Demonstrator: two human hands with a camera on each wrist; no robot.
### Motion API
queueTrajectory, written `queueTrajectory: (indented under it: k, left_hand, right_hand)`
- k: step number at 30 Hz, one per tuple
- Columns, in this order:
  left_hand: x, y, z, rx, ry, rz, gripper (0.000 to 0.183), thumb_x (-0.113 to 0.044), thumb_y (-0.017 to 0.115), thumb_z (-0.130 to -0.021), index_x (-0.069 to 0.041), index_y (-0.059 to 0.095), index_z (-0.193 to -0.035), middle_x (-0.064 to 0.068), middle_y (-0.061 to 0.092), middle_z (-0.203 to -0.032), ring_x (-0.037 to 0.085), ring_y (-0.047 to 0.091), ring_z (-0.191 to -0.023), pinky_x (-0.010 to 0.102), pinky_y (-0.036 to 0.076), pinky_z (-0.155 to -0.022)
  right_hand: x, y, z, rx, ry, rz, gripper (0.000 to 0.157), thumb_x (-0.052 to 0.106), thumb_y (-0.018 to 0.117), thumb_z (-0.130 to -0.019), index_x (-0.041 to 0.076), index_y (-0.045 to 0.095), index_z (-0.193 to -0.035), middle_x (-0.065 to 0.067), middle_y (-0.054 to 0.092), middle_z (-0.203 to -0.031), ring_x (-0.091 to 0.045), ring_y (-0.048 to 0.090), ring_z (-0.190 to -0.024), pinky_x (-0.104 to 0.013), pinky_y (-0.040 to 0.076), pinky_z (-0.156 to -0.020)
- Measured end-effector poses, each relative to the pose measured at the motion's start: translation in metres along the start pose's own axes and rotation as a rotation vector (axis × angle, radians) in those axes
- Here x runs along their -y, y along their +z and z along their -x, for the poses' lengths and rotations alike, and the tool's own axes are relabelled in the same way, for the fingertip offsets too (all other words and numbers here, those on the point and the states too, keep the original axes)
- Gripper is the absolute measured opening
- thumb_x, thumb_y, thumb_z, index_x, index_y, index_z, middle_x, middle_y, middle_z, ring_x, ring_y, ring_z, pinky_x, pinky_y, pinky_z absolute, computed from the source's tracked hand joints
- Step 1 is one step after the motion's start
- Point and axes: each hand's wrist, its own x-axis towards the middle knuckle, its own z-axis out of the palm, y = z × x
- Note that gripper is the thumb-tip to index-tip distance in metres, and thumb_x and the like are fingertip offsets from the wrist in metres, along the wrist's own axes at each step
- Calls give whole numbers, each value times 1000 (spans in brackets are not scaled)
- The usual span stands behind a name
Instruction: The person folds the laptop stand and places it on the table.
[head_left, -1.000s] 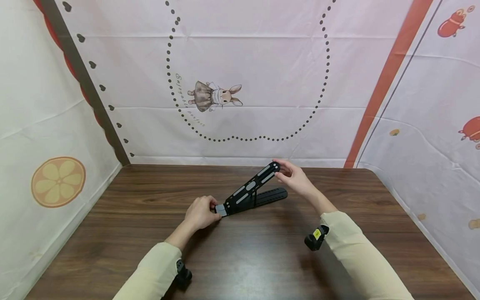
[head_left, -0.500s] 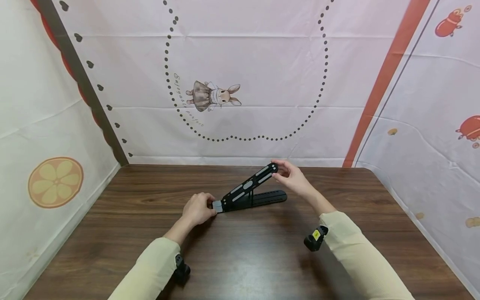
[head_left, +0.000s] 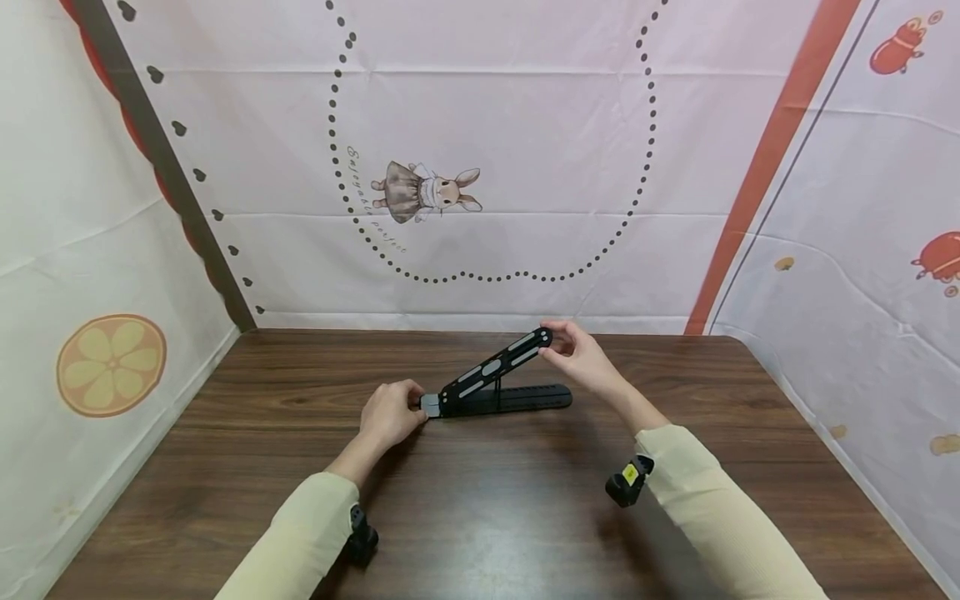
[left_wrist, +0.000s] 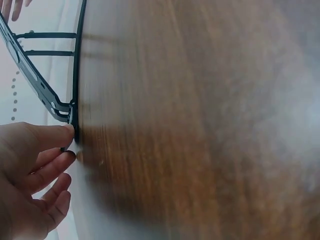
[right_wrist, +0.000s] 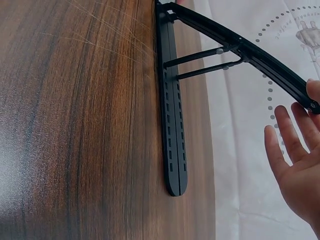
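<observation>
A black folding laptop stand [head_left: 491,367] sits on the wooden table in the head view, its upper arm tilted up to the right from the hinged end. The slotted base bar [right_wrist: 175,130] lies along the tabletop. Two thin struts [right_wrist: 205,70] link arm and base. My left hand [head_left: 388,413] pinches the grey-tipped hinged end between thumb and fingers. At the raised end, my right hand [head_left: 587,360] pinches the arm's rounded tip, with its other fingers spread in the right wrist view.
The brown table [head_left: 480,517] stretches toward me in front of the stand. A printed white cloth [head_left: 510,150] hangs behind the table, and similar cloth covers both sides. Each sleeve carries a black wrist camera [head_left: 628,482].
The left hand has shifted slightly left and away from me with the hinged end, bringing the base nearly level across the view. The raised arm has come down a little.
</observation>
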Motion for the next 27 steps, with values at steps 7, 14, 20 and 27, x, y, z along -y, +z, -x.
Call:
queueTrajectory:
  k: [7, 14, 20, 27]
  left_hand:
    - [4, 1, -5, -38, 24, -14, 26, -14, 74, -73, -11, 68, -98, 2, 68, -89, 22, 62, -87, 39, 49, -71]
    - [7, -1, -9, -54, 10, 4, 26, -12, 74, -74, -11, 68, -99, 2, 68, -88, 21, 62, -84, 39, 49, -69]
    - [9, -2, -15, -41, -6, -11, 24, -12, 71, -78, -12, 68, -102, 1, 68, -90, 19, 62, -84, 37, 49, -66]
    - [10, -1, -21, -35, -31, -10, 23, -12, 70, -79, -14, 68, -102, 0, 67, -91, 18, 61, -84, 36, 49, -65]
  right_hand:
    - [24, 2, 8, 2, 16, 17, 47, 9, 60, -89, -2, 42, -131, -21, 51, -126, -31, 58, -99, -33, 47, -77]
    - [45, 6, 15, -12, 27, 26, 46, 7, 59, -88, -5, 42, -129, -23, 52, -125, -34, 58, -101, -30, 47, -75]
    - [48, 10, 16, -31, 24, 26, 44, 7, 60, -88, -5, 44, -126, -23, 53, -123, -35, 57, -104, -39, 50, -82]
    - [31, 16, 7, -49, 38, 9, 47, 11, 63, -87, -3, 43, -127, -21, 54, -125, -34, 57, -107, -42, 49, -83]
